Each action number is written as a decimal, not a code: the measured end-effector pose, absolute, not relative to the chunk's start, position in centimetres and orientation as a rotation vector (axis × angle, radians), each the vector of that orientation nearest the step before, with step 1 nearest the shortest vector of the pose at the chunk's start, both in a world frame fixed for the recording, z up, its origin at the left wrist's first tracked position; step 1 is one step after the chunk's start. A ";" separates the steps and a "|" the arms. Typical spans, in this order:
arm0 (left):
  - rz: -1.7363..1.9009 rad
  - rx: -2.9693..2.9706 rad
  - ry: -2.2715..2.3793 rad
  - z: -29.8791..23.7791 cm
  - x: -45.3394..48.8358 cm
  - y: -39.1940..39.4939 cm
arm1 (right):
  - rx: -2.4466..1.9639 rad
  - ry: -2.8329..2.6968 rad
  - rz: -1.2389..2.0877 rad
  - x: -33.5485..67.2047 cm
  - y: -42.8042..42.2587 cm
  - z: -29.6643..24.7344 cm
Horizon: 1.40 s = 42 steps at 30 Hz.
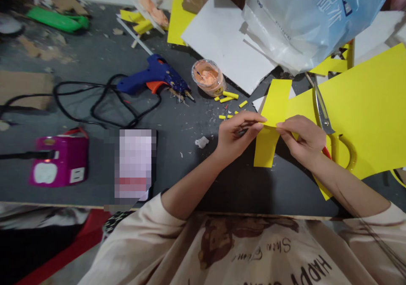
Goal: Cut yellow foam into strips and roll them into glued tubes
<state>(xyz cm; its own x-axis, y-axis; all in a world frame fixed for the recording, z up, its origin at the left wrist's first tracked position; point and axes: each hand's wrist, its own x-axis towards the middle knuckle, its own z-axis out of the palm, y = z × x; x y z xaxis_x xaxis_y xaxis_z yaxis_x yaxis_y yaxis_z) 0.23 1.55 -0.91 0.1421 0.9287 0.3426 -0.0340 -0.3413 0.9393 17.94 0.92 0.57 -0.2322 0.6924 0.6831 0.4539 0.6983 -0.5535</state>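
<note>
Between my two hands is a yellow paper strip (274, 103), creased across its middle. My left hand (237, 135) pinches its left edge at the crease, while my right hand (301, 139) pinches the right edge. The strip's lower half hangs toward me over the dark table. Just right of my right hand lie scissors (323, 111), their handles partly covered by that hand, on a large yellow sheet (374, 116). Several small rolled yellow pieces (231, 94) lie beyond my left hand, near an open jar of peach-coloured paste (208, 78).
A blue glue gun (158, 73) with a looped black cord lies left of the jar. Nearer the left edge are a purple box (60, 160) and a phone (135, 164). White board (228, 39) and a plastic bag (311, 18) lie at the back. A green cutter (57, 19) rests far left.
</note>
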 end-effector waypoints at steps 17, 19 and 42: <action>1.154 1.416 1.175 -1.6 0.6 2.2 | -1.208 -1.694 1.022 17.5 1.3 -0.6; 1.177 1.416 1.114 -1.4 0.6 2.2 | -1.182 -1.713 1.019 17.6 1.5 -0.5; 1.082 1.540 0.912 -1.8 0.6 1.6 | -1.197 -1.361 1.193 18.3 2.3 -1.7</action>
